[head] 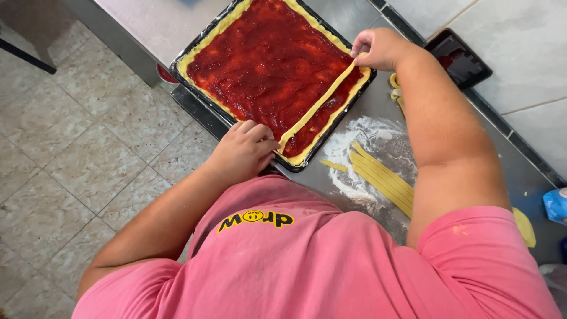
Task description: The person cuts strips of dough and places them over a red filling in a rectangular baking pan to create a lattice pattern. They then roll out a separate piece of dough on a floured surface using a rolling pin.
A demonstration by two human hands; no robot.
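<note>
a strip of dough stretched across a jam-covered tray

seen from above, a person in a pink shirt leans over a steel counter [449, 133]. a dark rectangular tray [195, 94] sits on it, lined with pale dough and spread edge to edge with red jam [266, 65].

one long dough strip [319, 103] lies across the jam near the tray's right edge. its long axis runs from the near rim up to the far right corner. the left hand [242, 153] is at the near end, fingers curled with the tips pressing the strip onto the rim. the right hand [381, 47] is at the far end, thumb and fingers closed in a pinch on the strip just above the far rim. each hand has its own end, so neither is nearer than the other.

the wide jam surface to the left of the strip is bare. right of the tray, on a floury patch, more cut strips [384, 180] lie side by side, close to the right forearm. a small pile of what may be dough scraps [394, 85] sits by the right wrist, partly hidden. the counter's left edge drops to a tiled floor [77, 147].
</note>
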